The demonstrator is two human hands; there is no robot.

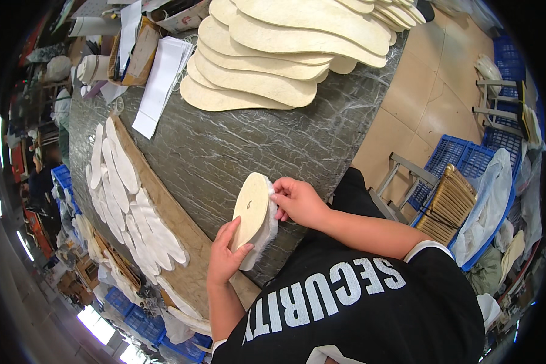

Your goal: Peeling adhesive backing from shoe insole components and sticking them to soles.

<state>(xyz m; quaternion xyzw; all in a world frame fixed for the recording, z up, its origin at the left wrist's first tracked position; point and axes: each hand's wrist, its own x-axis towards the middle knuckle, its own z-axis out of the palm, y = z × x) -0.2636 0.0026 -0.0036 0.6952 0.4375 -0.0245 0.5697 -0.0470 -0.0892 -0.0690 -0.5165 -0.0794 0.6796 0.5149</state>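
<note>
Over the near part of the dark table (188,164), I hold a cream insole (249,212) tilted on edge, with a small dark mark on its face. A white fleecy layer (266,233) shows along its right side and lower end. My left hand (226,252) is closed on the lower end, with its thumb and fingers on either side. My right hand (297,203) pinches the fleecy edge near the upper end between thumb and fingers. Its other fingers are curled, and the underside of the insole is hidden.
Large cream insoles (255,79) lie in overlapping stacks at the far side. White insoles (124,176) are spread along a brown board (164,206) on the left. White paper strips (162,85) lie near a cardboard box (141,51). Blue crates (446,155) stand on the floor to the right.
</note>
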